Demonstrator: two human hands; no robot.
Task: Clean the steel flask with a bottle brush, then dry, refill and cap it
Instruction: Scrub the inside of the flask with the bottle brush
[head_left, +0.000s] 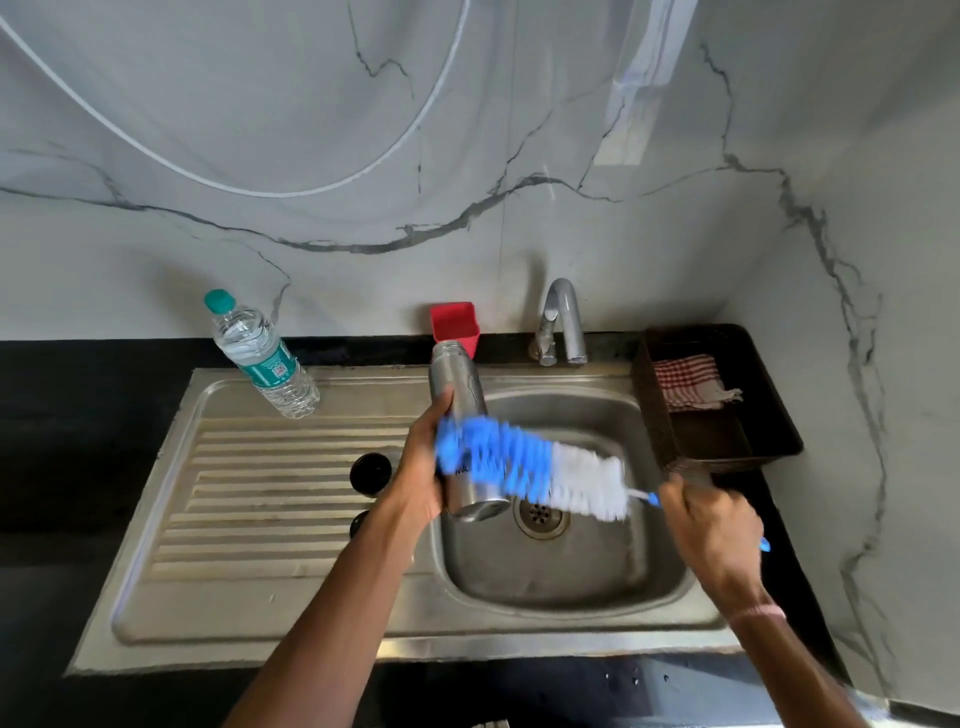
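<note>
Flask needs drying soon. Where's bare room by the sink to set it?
Bare: the ribbed drainboard between the water bottle and black caps, and its front; also the basket in its near half, before the checked cloth. Crowded: the basin, with left hand, right hand, flask and brush.

Head-worn view, looking steeply down, close over sink
</note>
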